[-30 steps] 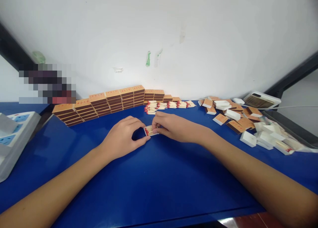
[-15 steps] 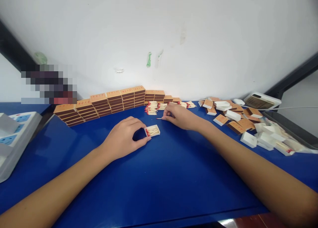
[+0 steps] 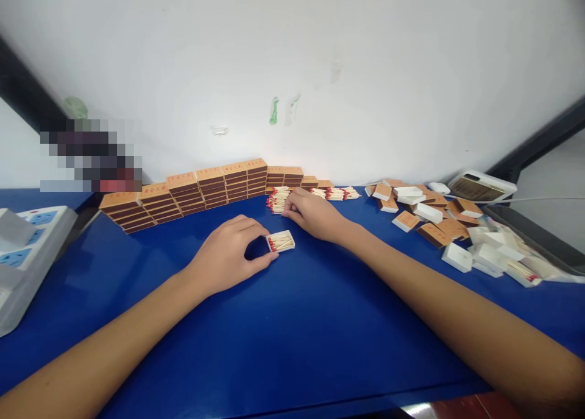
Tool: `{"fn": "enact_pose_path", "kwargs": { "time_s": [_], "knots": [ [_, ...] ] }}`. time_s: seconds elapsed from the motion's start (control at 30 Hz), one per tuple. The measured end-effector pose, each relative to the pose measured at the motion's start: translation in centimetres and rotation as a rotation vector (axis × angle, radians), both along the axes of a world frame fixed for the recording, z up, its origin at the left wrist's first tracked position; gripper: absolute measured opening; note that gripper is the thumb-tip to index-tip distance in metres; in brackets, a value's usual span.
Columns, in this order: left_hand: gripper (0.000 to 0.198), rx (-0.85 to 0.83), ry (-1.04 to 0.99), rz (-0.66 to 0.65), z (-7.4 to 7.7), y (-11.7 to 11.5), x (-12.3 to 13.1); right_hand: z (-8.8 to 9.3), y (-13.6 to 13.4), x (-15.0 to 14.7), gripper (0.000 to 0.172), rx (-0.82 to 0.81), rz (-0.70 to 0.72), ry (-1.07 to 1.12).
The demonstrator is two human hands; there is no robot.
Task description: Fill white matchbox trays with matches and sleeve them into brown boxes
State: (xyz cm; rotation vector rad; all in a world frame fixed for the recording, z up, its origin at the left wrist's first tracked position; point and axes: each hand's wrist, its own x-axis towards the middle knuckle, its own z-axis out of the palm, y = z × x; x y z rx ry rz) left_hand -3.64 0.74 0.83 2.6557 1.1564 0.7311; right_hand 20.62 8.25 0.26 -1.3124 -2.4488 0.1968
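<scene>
My left hand (image 3: 231, 254) grips the left end of a small white matchbox tray (image 3: 292, 243) between thumb and fingers. Red-headed matches (image 3: 281, 242) lie inside the tray, which rests on the blue table. Farther back, my right hand (image 3: 315, 214) has its fingertips pinched together at the right edge of a heap of loose matches (image 3: 275, 201). Whatever the pinch may hold is hidden. More loose matches (image 3: 336, 193) lie along the wall behind this hand.
Stacked brown matchboxes (image 3: 210, 187) line the wall at left and centre. At right lie scattered matchbox sleeves (image 3: 450, 227) and white trays (image 3: 491, 254), beside a dark flat device (image 3: 539, 236) and a white device (image 3: 484, 186). A power strip (image 3: 27, 248) stands at far left.
My right hand has shifted left to the match heap. The single match that stuck out at its fingertips no longer shows. My left hand and the tray have stayed in place.
</scene>
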Motion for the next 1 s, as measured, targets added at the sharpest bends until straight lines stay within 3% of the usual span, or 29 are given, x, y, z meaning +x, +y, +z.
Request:
{"fn": "enact_pose_path", "kwargs": {
  "time_s": [0.27,0.57,1.0],
  "knots": [
    [0.025,-0.005,0.003,-0.004,-0.03,0.05,0.06,-0.2,-0.09,0.16,0.002,0.024,0.013,0.022],
    [0.023,0.007,0.006,-0.001,-0.13,0.18,-0.04,-0.19,0.17,0.23,0.009,-0.017,0.014,-0.015],
    [0.024,0.003,0.01,0.004,0.03,0.1,-0.04,-0.04,-0.21,0.29,0.006,-0.007,0.044,-0.011]
  ]
}}
